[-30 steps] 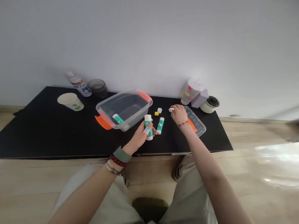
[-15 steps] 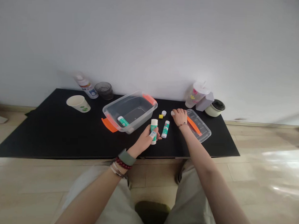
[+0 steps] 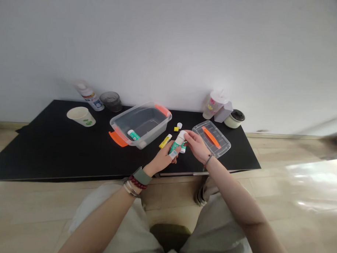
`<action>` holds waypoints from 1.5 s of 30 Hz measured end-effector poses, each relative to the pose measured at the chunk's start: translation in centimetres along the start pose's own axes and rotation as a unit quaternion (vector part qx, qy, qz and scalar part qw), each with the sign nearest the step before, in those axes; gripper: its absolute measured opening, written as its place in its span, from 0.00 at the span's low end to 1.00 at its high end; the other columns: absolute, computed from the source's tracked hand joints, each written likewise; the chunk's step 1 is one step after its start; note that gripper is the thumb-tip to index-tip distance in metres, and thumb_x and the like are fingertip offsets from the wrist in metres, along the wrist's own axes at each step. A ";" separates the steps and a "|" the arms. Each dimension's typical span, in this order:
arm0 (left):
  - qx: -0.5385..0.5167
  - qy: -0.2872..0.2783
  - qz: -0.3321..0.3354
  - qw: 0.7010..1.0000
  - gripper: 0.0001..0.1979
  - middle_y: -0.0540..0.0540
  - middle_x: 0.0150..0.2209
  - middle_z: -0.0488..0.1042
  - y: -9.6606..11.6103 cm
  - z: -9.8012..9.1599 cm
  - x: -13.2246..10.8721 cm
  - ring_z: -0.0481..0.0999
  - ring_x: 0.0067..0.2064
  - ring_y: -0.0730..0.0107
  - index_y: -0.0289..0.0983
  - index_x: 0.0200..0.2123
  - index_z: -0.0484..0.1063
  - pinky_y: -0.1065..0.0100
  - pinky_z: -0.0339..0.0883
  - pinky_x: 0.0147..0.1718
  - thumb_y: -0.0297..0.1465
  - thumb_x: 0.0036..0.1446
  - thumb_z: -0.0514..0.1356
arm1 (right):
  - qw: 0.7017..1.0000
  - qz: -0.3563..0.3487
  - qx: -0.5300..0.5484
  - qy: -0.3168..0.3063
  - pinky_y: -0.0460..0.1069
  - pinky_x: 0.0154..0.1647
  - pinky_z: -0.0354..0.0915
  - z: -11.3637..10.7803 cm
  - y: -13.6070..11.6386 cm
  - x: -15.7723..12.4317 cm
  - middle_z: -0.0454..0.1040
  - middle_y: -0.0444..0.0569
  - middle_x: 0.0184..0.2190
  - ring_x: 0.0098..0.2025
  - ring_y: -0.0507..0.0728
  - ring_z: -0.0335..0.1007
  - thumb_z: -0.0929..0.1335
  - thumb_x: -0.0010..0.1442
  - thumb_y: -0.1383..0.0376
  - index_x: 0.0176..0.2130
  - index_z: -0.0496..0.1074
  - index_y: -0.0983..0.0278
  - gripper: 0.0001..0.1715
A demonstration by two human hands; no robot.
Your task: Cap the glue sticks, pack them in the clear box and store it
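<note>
My left hand (image 3: pixel 162 159) is closed around a green-and-white glue stick (image 3: pixel 177 143), its top tilted up to the right. At that top end, the fingers of my right hand (image 3: pixel 198 147) pinch a white cap (image 3: pixel 182 134). Partly hidden behind my hands lies another green-and-white glue stick (image 3: pixel 183 149). A yellow glue stick (image 3: pixel 165 141) rests just left of the held one. Beyond them are a small yellow cap (image 3: pixel 176 129) and a loose white cap (image 3: pixel 179 125). One more green-and-white glue stick (image 3: pixel 133 135) leans inside the clear plastic box (image 3: pixel 155 135).
The box's clear lid (image 3: pixel 224 145) with an orange handle lies at right. Behind it stand a lidded tumbler (image 3: pixel 213 105), a pale box (image 3: pixel 223 112) and a cream pot (image 3: pixel 234 119). A paper cup (image 3: pixel 82 117), spray can (image 3: pixel 90 96) and dark glass (image 3: pixel 111 101) stand left on the black table (image 3: pixel 73 152).
My right hand has come from beside the lid to the top of the glue stick, bringing a white cap. The held stick now tilts right, and the yellow glue stick has come into view.
</note>
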State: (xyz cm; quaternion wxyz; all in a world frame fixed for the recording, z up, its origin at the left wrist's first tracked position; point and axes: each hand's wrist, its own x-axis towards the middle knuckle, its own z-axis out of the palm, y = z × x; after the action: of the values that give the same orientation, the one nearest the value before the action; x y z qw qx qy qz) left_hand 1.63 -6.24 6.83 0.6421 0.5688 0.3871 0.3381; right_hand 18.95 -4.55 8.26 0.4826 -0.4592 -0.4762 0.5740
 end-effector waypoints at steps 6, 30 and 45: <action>-0.072 -0.109 -0.081 0.988 0.25 0.57 0.24 0.62 1.2 -0.5 -0.9 0.59 0.18 0.83 0.36 0.41 0.65 0.76 0.53 0.17 0.54 0.58 0.58 | 0.982 -0.083 -0.161 -0.058 0.50 0.37 0.67 -0.8 -1.1 -2.0 0.74 0.46 0.35 0.34 0.53 0.69 0.70 0.59 0.49 0.49 0.70 0.60 0.24; 0.216 -0.038 0.046 0.975 0.15 0.51 0.26 0.66 2.2 0.0 -1.6 0.65 0.23 0.72 0.39 0.37 0.64 0.70 0.56 0.24 0.45 0.66 0.52 | 0.887 -0.141 -0.440 -0.001 0.48 0.28 0.51 2.1 -2.3 -2.0 0.57 0.42 0.20 0.23 0.53 0.56 0.52 0.71 0.57 0.28 0.55 0.59 0.21; 0.020 -0.189 -0.027 0.981 0.24 0.55 0.25 0.61 2.8 -0.4 -2.6 0.56 0.18 0.78 0.39 0.43 0.61 0.72 0.53 0.19 0.55 0.64 0.47 | 0.873 -0.224 -0.423 -0.092 0.47 0.30 0.54 1.5 -4.5 -3.6 0.63 0.43 0.22 0.24 0.52 0.58 0.57 0.68 0.57 0.29 0.59 0.60 0.17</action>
State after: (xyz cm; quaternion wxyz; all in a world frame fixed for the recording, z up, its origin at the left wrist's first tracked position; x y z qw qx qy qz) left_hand 0.07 -7.96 9.86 0.7009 0.6246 0.2806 0.1995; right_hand 18.42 -7.89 13.15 0.3119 -0.4457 -0.8059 0.2337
